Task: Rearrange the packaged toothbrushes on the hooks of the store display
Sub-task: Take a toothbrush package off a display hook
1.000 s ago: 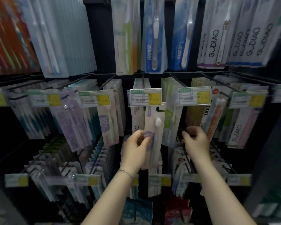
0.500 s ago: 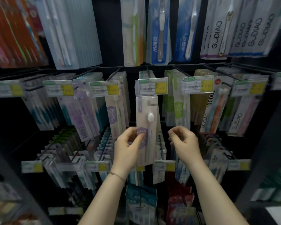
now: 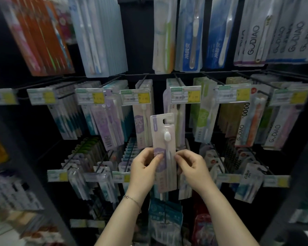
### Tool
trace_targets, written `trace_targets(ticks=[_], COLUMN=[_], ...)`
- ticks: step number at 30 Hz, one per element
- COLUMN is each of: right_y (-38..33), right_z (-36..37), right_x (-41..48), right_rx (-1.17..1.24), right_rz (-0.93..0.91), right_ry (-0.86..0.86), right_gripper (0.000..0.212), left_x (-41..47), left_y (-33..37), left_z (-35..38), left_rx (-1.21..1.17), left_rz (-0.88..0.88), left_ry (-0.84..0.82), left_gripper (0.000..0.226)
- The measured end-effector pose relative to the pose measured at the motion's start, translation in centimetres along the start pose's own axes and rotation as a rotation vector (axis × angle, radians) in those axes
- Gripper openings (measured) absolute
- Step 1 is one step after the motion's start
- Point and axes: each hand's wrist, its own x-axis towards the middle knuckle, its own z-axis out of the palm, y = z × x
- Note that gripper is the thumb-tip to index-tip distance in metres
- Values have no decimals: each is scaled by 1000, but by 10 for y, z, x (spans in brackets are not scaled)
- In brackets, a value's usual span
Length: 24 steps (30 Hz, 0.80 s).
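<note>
Left hand point(image 3: 144, 168) pinches the left edge of the toothbrush pack point(image 3: 164, 139); right hand point(image 3: 192, 168) pinches its right edge. The pack stands upright before the middle row, off any hook, below the price tags point(image 3: 185, 95). It is pale, with a purple label and a white brush head.

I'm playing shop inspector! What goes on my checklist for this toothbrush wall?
Surface: black display rack with wire hooks and price tags.
Job's things: one toothbrush pack held upright in front of the rows, its hang hole apparently on no hook; hanging packs fill the hooks.
Clutter: nothing seen.
Hands: left hand grips the pack's left edge; right hand pinches its right edge.
Cables: nothing seen.
Surroundings: blurry goods on shelves at lower left.
</note>
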Motion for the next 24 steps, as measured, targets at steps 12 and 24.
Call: trace_targets(ticks=[12,24], right_y=[9,27], right_z=[32,-1], right_x=[28,85], right_rx=[64,137], right_rz=[60,158], right_ry=[-41,517], right_gripper=[25,19], left_x=[21,51], left_y=[-14,-17], left_z=[-24,-41], left_rx=[35,134], left_rz=[-35,22], left_ry=[32,-1], left_gripper=[8,18])
